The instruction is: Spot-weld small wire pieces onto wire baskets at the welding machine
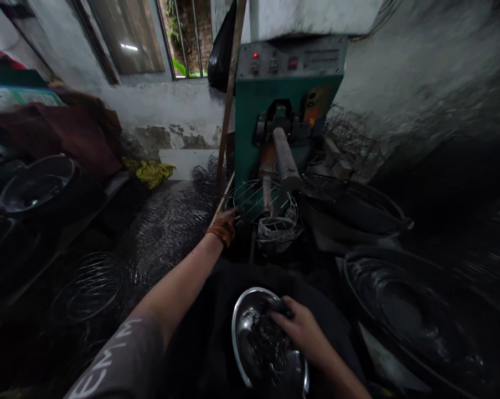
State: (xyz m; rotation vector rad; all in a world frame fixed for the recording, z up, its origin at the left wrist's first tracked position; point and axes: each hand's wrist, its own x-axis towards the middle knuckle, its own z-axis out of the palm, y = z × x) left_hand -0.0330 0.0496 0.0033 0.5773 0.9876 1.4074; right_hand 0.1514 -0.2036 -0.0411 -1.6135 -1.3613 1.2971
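Observation:
My left hand [223,228], in an orange-brown glove or wrap, reaches forward and grips the left edge of a round wire rack [289,213]. This rack is held at the front of a green spot-welding-type machine [250,122], around and below its thick metal arm [285,158]. On my lap rests a shiny metal bowl [242,327] with small dark metal pieces [270,352] inside. Over the bowl's right side is my right hand [297,327], its fingers pinched together and the tips dark. What they pinch is too dim to name.
Piled wire racks [170,216] lie left of the machine, with another wire rack [94,285] nearer me. A wide dark pan [357,208] and a large dark basin [403,310] stand at the right. A wooden pole [230,94] leans by the machine. Buckets [37,183] stand left.

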